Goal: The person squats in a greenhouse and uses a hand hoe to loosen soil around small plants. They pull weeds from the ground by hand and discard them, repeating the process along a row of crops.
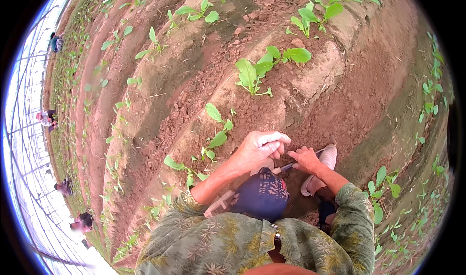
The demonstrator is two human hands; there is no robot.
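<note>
My left hand (265,146) is just above the soil in front of my knees, its fingers curled together. Nothing shows between them, though the inside of the palm is hidden. Close to its right, my right hand (305,159) grips a thin-shafted hand tool (288,166). The tool slants from a pale handle end near my knee to a narrow tip beside my pale shoe (329,156). Leafy green seedlings (219,138) grow from the reddish-brown soil left of my left hand. A larger leafy seedling (248,76) stands ahead on the same raised bed.
Loose clods fill the furrow (189,104) to the left. More seedlings (322,11) stand farther along the bed, and others (382,191) grow to my right. People (46,119) are at the far left by a framed, translucent greenhouse wall (27,136).
</note>
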